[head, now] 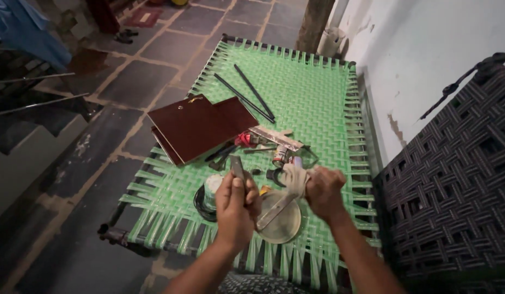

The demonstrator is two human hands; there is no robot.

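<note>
your left hand (237, 202) clenches a flat metal blade (237, 167), its grey tip standing up past the thumb, apparently so the face stays exposed. your right hand (323, 190) closes on a wad of pale cloth (294, 178), pressed beside a second flat metal strip (275, 212) that slants down between the hands, as if for wiping. both hover over a round metal lid (283, 224) lying on the green woven cot (312, 92), which serves as a bench. beyond lie a small tin (279, 156), a saw-like tool (275, 137), two dark rods (246, 96) and brown boards (201, 125), within reach. a dark woven cot (454, 179) stands to the right.
</note>
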